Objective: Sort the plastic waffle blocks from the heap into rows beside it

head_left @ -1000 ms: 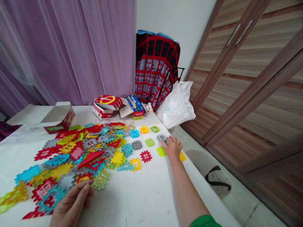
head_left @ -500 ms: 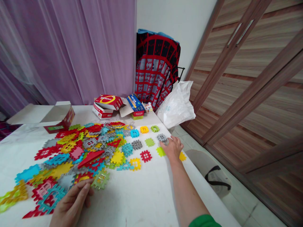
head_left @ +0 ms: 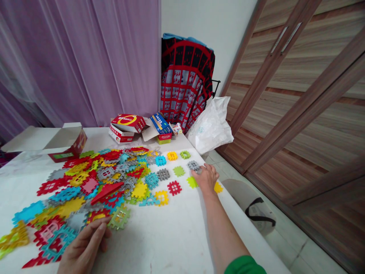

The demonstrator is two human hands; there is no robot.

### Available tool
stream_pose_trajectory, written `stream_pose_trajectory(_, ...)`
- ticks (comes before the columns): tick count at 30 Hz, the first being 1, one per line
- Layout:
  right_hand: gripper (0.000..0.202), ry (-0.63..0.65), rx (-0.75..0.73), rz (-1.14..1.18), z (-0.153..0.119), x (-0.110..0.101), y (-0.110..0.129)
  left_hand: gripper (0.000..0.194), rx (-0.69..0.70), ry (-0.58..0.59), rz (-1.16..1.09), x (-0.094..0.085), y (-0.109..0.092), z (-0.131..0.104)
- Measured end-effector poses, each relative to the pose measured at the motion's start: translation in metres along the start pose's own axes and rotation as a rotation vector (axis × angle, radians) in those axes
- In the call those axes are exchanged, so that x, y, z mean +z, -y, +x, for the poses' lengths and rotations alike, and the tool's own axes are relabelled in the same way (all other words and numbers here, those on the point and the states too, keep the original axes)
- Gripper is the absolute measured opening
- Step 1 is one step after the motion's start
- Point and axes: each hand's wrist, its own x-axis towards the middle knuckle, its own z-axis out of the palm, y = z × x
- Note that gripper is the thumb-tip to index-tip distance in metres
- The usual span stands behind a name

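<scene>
My right hand reaches to the table's right side, with thumb and fingers curved around the near right edge of a grey toothed window tile. Beneath and beside this hand lie a lime tile and a yellow tile, both partly covered. My left hand is low at the left, fingers curled, its fingertips at the left corner of a light green window tile; the exact grip is partly hidden. Left of it spreads a pile of interlocking plastic tiles in red, blue, yellow, grey and green.
Separate tiles, among them a red one and a lime one, lie in rows on the white table. Behind stand an open box, red boxes and a blue box. A white plastic bag hangs at the right edge.
The view has shifted slightly, so everything sits a little further left. Both hands keep nearly the same place and pose beside the same tiles.
</scene>
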Motion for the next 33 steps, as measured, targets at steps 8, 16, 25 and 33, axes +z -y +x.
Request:
stream_pose_trajectory(8,0.042,0.037,0.002,-0.017,0.002,-0.001,0.002,0.067,-0.010,-0.020,0.012,0.001,-0.001,0.001)
stream_pose_trajectory(16,0.040,0.024,0.012,-0.014,0.002,0.004,0.000,0.053,0.077,-0.010,0.039,-0.003,0.011,0.005)
stream_pose_trajectory(25,0.046,-0.001,0.016,0.000,0.002,0.001,0.002,0.049,0.085,0.024,0.029,-0.007,0.023,0.010)
stream_pose_trajectory(33,0.039,0.006,-0.006,0.012,0.002,0.003,0.002,0.047,0.102,0.030,0.019,-0.009,0.026,0.011)
